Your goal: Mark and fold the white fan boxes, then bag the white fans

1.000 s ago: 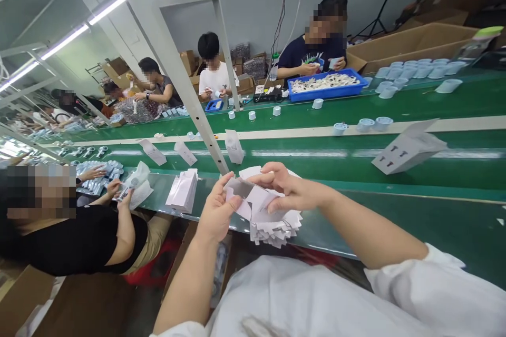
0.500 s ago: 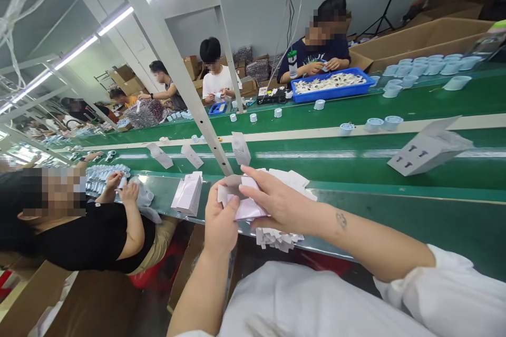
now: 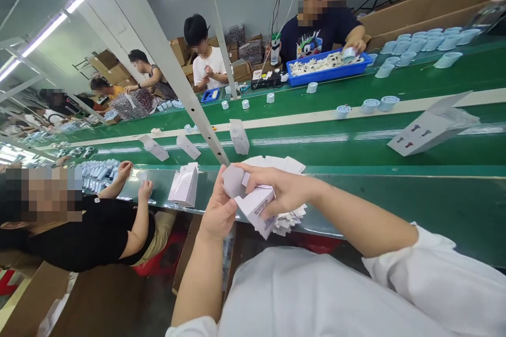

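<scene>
My left hand (image 3: pixel 216 210) and my right hand (image 3: pixel 282 189) both grip a folded white cardboard box (image 3: pixel 255 208) above the belt. The left fingers press a pale flap (image 3: pixel 233 180) at its upper end, and the right fingers lie across its top. Small print shows on one side of the box. Beneath and behind my hands lies a fanned stack of flat white card blanks (image 3: pixel 272 164), partly hidden by the box and my right hand. A white sleeve covers my right upper arm.
A white box (image 3: pixel 184 185) lies on the dark green conveyor belt (image 3: pixel 395 195) to my left. A co-worker in a black shirt (image 3: pixel 79 237) works beside it. A white steel post (image 3: pixel 169 68) rises past the belts. Further belts carry several white boxes, pale blue cups and a blue tray (image 3: pixel 328 67).
The flat white card between my hands now stands folded into a box shape. My right hand has shifted to lie over its top, and the camera view has tilted slightly.
</scene>
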### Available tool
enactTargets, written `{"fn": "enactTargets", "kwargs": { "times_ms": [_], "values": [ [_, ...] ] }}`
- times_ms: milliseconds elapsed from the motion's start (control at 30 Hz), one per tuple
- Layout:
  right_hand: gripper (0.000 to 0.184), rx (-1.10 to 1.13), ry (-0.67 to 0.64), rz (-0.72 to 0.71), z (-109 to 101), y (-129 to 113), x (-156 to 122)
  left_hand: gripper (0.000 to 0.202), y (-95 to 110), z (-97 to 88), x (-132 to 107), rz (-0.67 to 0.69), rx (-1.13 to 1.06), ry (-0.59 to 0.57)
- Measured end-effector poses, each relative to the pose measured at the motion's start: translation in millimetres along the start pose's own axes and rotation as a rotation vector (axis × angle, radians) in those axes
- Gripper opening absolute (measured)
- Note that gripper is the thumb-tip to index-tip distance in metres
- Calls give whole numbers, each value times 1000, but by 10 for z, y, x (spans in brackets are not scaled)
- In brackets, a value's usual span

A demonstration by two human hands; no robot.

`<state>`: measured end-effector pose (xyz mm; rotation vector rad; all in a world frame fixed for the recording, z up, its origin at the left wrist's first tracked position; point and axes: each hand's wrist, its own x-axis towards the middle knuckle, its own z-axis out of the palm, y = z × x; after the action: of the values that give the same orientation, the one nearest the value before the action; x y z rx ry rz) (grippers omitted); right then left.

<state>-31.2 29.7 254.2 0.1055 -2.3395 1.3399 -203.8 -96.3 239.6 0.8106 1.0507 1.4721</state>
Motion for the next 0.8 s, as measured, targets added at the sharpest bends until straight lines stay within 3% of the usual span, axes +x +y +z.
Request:
{"fn": "enactTargets", "kwargs": {
  "times_ms": [100, 300, 400, 467, 533, 633, 700, 800],
  "values": [
    [40, -10, -56, 95, -1, 84, 45, 74, -40, 6, 42, -83, -96, 20],
    [59, -125, -160, 150, 111, 126, 93, 65, -159, -18, 73, -107, -70, 242],
    [77, -242, -58, 124, 301, 71, 52, 57, -243, -78, 38, 10, -15, 363],
    [87, -336, 116, 91, 476, 71, 16, 48, -283, -110, -18, 114, 85, 448],
    [89, -374, 312, 50, 636, 120, -11, 41, -291, -148, -79, 199, 271, 385],
    [82, -309, 482, 81, 755, 227, -32, 32, -251, -237, -110, 218, 428, 61],
    [80, -248, 479, 150, 761, 266, -40, 28, -228, -297, -72, 183, 322, -36],
    [77, -199, 413, 171, 743, 261, -52, 44, -246, -315, 8, 99, 165, 3]
  ]
}}
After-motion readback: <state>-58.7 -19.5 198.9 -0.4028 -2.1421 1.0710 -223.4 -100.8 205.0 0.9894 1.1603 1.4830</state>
